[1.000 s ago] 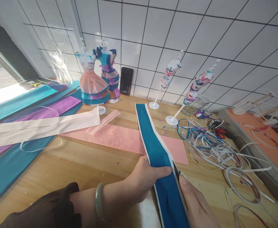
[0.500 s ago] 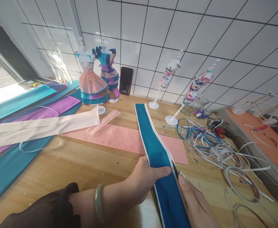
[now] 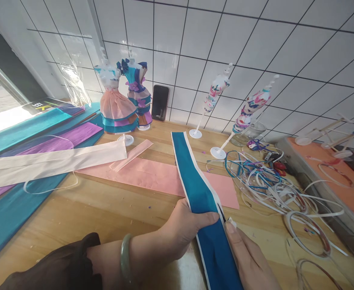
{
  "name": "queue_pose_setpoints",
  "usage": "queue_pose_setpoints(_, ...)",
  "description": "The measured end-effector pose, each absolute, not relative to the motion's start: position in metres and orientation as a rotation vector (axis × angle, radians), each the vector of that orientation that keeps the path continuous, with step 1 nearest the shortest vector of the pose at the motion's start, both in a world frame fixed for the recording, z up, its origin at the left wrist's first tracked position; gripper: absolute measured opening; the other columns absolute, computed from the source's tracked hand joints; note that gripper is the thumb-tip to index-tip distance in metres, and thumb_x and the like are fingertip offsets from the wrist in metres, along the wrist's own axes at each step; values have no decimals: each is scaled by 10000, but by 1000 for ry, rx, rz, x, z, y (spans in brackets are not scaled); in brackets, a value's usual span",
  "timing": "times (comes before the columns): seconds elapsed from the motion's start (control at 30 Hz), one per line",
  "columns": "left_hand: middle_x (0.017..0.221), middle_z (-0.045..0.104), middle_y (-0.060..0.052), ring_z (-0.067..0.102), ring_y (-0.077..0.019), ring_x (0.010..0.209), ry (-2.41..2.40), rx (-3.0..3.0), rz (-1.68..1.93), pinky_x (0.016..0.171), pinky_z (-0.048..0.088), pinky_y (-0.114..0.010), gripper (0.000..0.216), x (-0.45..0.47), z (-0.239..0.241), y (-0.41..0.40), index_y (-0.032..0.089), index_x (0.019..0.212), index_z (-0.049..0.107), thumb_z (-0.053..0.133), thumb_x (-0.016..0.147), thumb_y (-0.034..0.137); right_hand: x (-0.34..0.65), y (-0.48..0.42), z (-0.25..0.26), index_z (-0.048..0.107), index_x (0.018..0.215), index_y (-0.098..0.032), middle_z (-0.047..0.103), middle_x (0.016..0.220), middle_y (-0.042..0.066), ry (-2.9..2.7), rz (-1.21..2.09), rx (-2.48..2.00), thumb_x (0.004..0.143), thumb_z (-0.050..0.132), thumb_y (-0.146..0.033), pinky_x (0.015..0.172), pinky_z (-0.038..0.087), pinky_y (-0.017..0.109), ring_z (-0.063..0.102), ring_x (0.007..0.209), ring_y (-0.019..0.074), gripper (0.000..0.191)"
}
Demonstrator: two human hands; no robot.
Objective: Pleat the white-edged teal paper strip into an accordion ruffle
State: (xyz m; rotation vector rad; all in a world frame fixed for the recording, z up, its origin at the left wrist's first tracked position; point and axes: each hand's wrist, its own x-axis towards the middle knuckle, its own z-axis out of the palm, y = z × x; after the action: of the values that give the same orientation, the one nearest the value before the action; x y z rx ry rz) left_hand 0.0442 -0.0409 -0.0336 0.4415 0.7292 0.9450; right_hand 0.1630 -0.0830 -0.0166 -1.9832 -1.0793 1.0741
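A long blue-green strip (image 3: 195, 173) with white edges runs lengthwise in front of me, its far end over a pink strip. My left hand (image 3: 184, 229) grips it about midway, thumb on top and fingers underneath. At its right edge, my right hand (image 3: 246, 251) is closed around what look like scissors (image 3: 221, 211). Only their thin dark blade tips show, lying along the white border; the handles are hidden in my hand. The near part of the strip passes beside my right hand and out of view at the bottom.
Pink strips (image 3: 158, 175), a cream strip (image 3: 52, 161) and purple and teal strips lie left and centre. Two dressed mini mannequins (image 3: 116, 104), a phone (image 3: 160, 102) and two slimmer mannequins (image 3: 216, 94) stand along the tiled wall. Tangled offcuts (image 3: 273, 189) fill the right side, by an orange-topped surface (image 3: 328, 173).
The dark blades at the strip's right edge look slimmer and closer together, and my right hand has shifted very slightly. My left hand and the strip stay where they were.
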Motion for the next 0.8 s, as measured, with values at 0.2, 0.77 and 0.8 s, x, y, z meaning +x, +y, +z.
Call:
queue_pose_setpoints(0.2,841,671,-109,622,-192,740,738,369,923,768,488,-337,282,41,-32,-37,87,870,660,731,626,209,164,-82,-15,686,968,-187,669,1092,41,-1116,1088,-1952,782,430,-569,1001,360,346,496,1163,258,496)
queue_pose_setpoints(0.77,888,683,-112,642,-202,750,668,386,967,764,509,-356,352,36,-32,-29,106,940,649,731,598,130,168,-88,-27,669,1010,-184,650,1131,32,-1134,1064,-2002,800,393,-553,1002,365,328,497,1163,247,506)
queue_pose_setpoints(0.8,908,682,-115,642,-207,770,665,384,973,780,506,-361,363,37,-32,-30,106,947,649,734,595,128,169,-88,-28,669,1012,-189,653,1125,30,-1140,1047,-2018,802,395,-549,988,384,321,508,1153,244,498)
